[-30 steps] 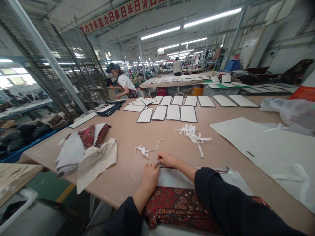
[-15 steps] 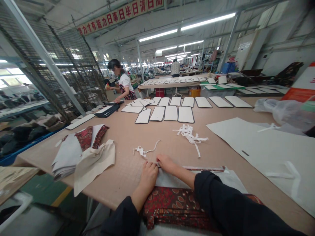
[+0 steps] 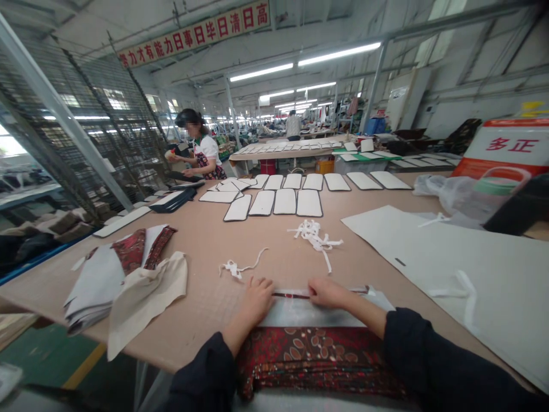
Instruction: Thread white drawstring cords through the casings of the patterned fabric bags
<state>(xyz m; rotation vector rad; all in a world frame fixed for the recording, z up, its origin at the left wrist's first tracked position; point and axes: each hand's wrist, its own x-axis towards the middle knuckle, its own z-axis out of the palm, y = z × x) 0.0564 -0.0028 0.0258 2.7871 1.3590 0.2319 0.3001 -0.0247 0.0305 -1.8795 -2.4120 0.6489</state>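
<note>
A narrow dark red patterned fabric strip (image 3: 294,296) runs along the far edge of a pale backing sheet (image 3: 295,316) in front of me. My left hand (image 3: 259,298) is closed over the strip's left end, its fingers bent and together; its thumb is mostly hidden. Farther right, my right hand (image 3: 326,293) pinches the strip with curled fingers. Nearer my body lies a folded stack of red-brown patterned fabric (image 3: 313,357), partly beneath my right sleeve. White ties (image 3: 234,268) lie just beyond my left hand.
A tangle of white tape (image 3: 315,233) lies farther out. Pale, dark-edged panels (image 3: 285,201) are laid in rows behind it. Folded fabric pieces (image 3: 92,280) lie left, a large white sheet (image 3: 429,252) right. A co-worker (image 3: 206,151) stands at the table's far left.
My right hand has slid right along the strip, away from my left hand, uncovering a length between them. My left hand stays at the left end. The view has turned slightly right.
</note>
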